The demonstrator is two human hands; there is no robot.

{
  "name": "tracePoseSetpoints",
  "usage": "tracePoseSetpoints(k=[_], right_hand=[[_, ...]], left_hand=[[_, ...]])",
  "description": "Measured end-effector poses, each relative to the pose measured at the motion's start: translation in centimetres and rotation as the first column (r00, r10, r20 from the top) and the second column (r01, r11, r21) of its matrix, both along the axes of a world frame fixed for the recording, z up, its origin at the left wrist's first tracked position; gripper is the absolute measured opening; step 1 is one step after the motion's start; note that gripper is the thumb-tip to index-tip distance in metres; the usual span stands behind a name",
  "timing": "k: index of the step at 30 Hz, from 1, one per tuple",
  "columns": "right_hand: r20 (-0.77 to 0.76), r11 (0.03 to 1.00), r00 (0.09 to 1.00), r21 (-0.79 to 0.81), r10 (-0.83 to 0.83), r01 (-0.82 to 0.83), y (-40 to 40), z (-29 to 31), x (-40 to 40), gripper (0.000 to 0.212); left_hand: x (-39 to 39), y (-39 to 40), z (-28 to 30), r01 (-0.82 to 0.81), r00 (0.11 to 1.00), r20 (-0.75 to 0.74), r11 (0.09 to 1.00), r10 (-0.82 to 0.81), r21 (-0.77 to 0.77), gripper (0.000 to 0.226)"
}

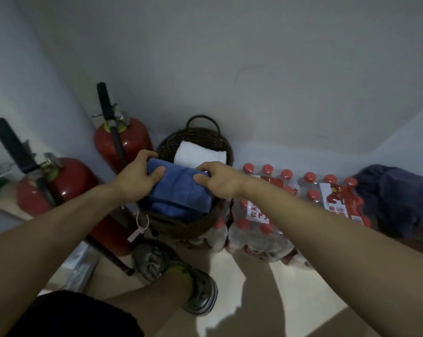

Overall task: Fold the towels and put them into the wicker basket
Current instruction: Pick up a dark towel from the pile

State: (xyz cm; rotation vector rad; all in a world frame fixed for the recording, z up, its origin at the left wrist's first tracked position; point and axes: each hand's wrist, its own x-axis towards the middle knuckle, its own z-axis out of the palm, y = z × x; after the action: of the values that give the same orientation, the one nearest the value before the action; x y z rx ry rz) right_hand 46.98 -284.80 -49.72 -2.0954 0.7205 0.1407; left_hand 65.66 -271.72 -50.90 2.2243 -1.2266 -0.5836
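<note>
two red fire extinguishers stand at left, the nearer one (59,188) beside a farther one (125,142) against the wall. a white tag (135,235) hangs on a string from the near rim of the dark wicker basket (195,135), which sits on the floor. left hand (137,178) grips the left edge of a folded blue towel (178,193), thumb on top, fingers curled over the far edge. the towel lies across the basket opening, over more blue cloth inside. a folded white towel (198,154) lies in the far part of the basket. right hand (217,178) pinches the blue towel's right far corner. shrink-wrapped packs of red-capped bottles (266,215) stand right of the basket. dark blue cloth (395,190) lies at far right. a grey sneaker (178,271) is planted below the basket.
</note>
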Motion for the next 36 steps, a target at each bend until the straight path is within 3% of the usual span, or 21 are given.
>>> tracePoseSetpoints(k=[3, 7, 11, 14, 18, 21, 24, 31, 36], right_hand=[[-0.139, 0.998, 0.989, -0.012, 0.053, -0.055, 0.6, -1.1, 1.4, 0.037], [-0.324, 0.963, 0.924, -0.102, 0.205, -0.249, 0.7, -1.1, 3.0, 0.039], [-0.413, 0.924, 0.873, -0.154, 0.260, -0.349, 0.9, -1.1, 3.6, 0.040], [-0.378, 0.925, 0.894, -0.188, 0.242, -0.331, 0.9, -1.3, 3.2, 0.042], [-0.287, 0.840, 0.915, -0.387, 0.283, -0.381, 0.9, -1.1, 2.3, 0.042], [-0.074, 0.764, 0.921, -0.536, 0.382, -0.360, 0.8, -0.5, 1.7, 0.041], [-0.059, 0.744, 0.879, -0.507, 0.473, -0.435, 0.6, -0.4, 1.3, 0.031], [-0.154, 0.834, 0.920, -0.388, 0.361, -0.392, -0.1, -0.8, 1.2, 0.047], [-0.179, 0.834, 0.929, -0.411, 0.322, -0.369, 0.2, -1.4, 1.6, 0.046]], left_hand=[[0.7, 0.5, -0.4, 0.106, 0.993, 0.031, 0.990, -0.110, 0.092, 0.036], [1.0, 0.8, -0.6, 0.162, 0.980, 0.082, 0.970, -0.179, 0.183, 0.029], [0.7, 0.6, -0.2, 0.171, 0.933, 0.307, 0.982, -0.187, 0.078, 0.041], [0.1, 0.3, 0.5, 0.346, 0.846, 0.432, 0.938, -0.311, -0.003, 0.033], [-0.3, 0.4, -0.2, 0.344, 0.853, 0.337, 0.915, -0.398, 0.212, 0.027], [-0.1, 0.6, -0.7, 0.293, 0.910, 0.248, 0.938, -0.333, 0.184, 0.030], [0.4, 0.7, -0.9, 0.272, 0.927, 0.205, 0.939, -0.314, 0.210, 0.033], [0.6, 0.6, -1.6, 0.232, 0.916, 0.272, 0.942, -0.296, 0.242, 0.042], [1.1, 0.5, -1.7, 0.234, 0.940, 0.180, 0.930, -0.291, 0.283, 0.047]])
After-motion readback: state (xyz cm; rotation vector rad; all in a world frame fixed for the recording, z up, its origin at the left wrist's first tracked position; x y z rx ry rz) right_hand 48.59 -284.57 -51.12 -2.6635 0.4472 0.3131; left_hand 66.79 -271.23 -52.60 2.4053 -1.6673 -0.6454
